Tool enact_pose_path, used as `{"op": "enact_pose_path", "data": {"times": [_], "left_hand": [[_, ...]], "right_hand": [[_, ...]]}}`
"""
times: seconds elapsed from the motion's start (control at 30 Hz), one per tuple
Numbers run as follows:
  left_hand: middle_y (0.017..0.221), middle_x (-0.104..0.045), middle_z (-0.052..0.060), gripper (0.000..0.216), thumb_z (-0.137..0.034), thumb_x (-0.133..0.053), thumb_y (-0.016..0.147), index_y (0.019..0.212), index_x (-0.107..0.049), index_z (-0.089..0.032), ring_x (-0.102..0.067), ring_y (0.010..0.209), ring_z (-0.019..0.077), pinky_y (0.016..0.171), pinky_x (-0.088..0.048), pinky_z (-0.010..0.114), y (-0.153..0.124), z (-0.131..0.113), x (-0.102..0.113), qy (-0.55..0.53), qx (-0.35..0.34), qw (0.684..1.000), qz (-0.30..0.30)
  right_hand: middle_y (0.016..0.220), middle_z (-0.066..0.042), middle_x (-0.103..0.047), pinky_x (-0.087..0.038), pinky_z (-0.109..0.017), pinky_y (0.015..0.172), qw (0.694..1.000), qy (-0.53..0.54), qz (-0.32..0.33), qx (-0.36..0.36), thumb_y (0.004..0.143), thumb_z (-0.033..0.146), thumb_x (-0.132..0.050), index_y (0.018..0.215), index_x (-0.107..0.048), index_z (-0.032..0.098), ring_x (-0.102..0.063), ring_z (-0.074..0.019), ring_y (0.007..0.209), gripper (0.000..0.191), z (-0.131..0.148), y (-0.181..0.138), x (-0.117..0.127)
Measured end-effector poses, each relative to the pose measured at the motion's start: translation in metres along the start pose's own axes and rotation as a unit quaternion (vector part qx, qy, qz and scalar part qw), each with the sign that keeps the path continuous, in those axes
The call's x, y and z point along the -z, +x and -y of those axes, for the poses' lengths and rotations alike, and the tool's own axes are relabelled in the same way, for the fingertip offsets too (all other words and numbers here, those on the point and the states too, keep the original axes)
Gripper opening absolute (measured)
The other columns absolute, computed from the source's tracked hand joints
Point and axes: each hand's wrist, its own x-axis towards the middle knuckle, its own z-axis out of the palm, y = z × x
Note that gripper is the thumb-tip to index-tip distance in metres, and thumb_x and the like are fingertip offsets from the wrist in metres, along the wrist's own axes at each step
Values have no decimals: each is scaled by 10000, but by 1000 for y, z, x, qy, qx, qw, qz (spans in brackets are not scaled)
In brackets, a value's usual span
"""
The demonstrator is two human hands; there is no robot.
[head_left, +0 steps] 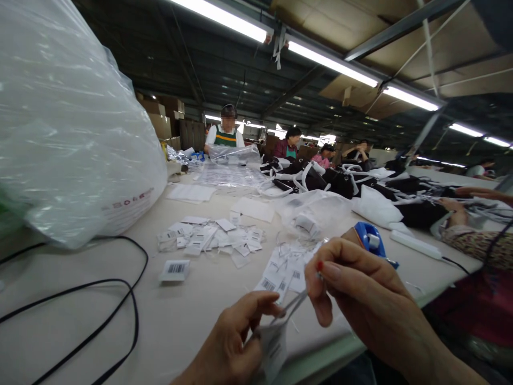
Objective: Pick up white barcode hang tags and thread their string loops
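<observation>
My left hand (236, 337) pinches a small bundle of white barcode tags (274, 345) near the table's front edge. My right hand (360, 291) is just to its right, fingertips closed on a thin fastener with a red tip (319, 267) that runs down to the tags. A blue tagging tool (371, 240) lies right behind my right hand. Several loose barcode tags (280, 272) lie on the table beyond both hands, and a further heap of tags (212, 238) is spread to the left.
A large clear plastic bag (68, 123) bulges at the left. Black cable (120, 299) loops over the beige table (180, 321). Black and white garments (344, 182) are piled at the right. Several workers sit at the far end; another person's arm (468, 235) rests at right.
</observation>
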Motion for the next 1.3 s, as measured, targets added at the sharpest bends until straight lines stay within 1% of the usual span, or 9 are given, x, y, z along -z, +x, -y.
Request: {"op": "enact_pose_path", "data": {"times": [0.17, 0.3, 0.47, 0.6, 0.87, 0.93, 1.03, 1.17, 1.3], "left_hand": [[1157, -621, -6, 696, -54, -565, 528, 1186, -530, -276, -500, 976, 226, 781, -360, 296, 3, -5, 5, -87, 16, 982, 165], [1147, -606, 3, 668, -258, -769, 553, 1183, -558, -318, -482, 976, 247, 827, -341, 323, 9, -3, 3, -80, -8, 989, 125], [1060, -631, 31, 595, -368, -818, 517, 1072, -640, -246, -481, 1032, 273, 947, -294, 368, 20, -6, -10, -133, -16, 986, 100], [826, -624, 12, 603, -384, -841, 476, 1017, -644, -204, -535, 750, 178, 764, -388, 315, 20, -1, -22, -198, 42, 974, 102], [752, -558, -32, 992, -261, -906, 293, 1184, -473, -196, -461, 624, 83, 502, -313, 188, 12, 31, -42, -295, 52, 950, 86], [777, -574, -29, 917, -251, -895, 362, 1179, -479, -216, -427, 544, 39, 446, -261, 171, 13, 36, -46, -347, 43, 932, 97], [884, -635, 7, 731, -227, -847, 511, 1167, -528, -280, -436, 479, 2, 411, -245, 148, 13, 40, -49, -474, 19, 870, 136], [1069, -677, 109, 583, -260, -733, 657, 1207, -547, -315, -566, 578, 69, 480, -339, 161, 4, 41, -51, -605, -10, 778, 171], [839, -686, 125, 489, -374, -654, 729, 1138, -620, -109, -527, 540, 74, 478, -299, 166, -12, 41, -52, -649, 70, 747, 128]], "right_hand": [[636, -1, -655, -378, -215, 468, 1000, 0, 5, 1, 788, 274, -633, 676, -606, 172, -565, -88, 440, 154, 3, 3, -2], [652, 0, -662, -393, -220, 469, 1000, 1, 12, 8, 801, 254, -616, 697, -604, 177, -575, -98, 458, 130, 5, 4, -4], [633, 5, -660, -381, -208, 457, 1000, 14, 13, 9, 788, 240, -617, 686, -595, 177, -575, -94, 463, 121, 6, 8, -6], [636, 8, -662, -391, -204, 468, 1000, 19, -3, 8, 783, 230, -615, 680, -592, 176, -572, -86, 464, 118, 4, 12, -6], [612, 12, -655, -376, -200, 476, 998, 14, -53, 14, 757, 234, -620, 646, -573, 161, -558, -78, 460, 141, -7, 25, -5], [615, 9, -657, -379, -197, 479, 997, 13, -67, 24, 754, 227, -619, 635, -577, 155, -559, -75, 463, 145, -10, 29, -4], [616, 1, -663, -385, -195, 468, 995, 16, -94, 41, 727, 231, -636, 609, -578, 148, -564, -76, 456, 156, -15, 38, -2], [583, -2, -670, -379, -185, 446, 991, 35, -130, 26, 651, 243, -684, 619, -572, 148, -569, -82, 434, 151, -25, 50, 4], [550, 12, -664, -375, -175, 433, 987, 54, -151, -7, 589, 259, -714, 624, -558, 152, -571, -81, 422, 193, -41, 63, 11]]}}
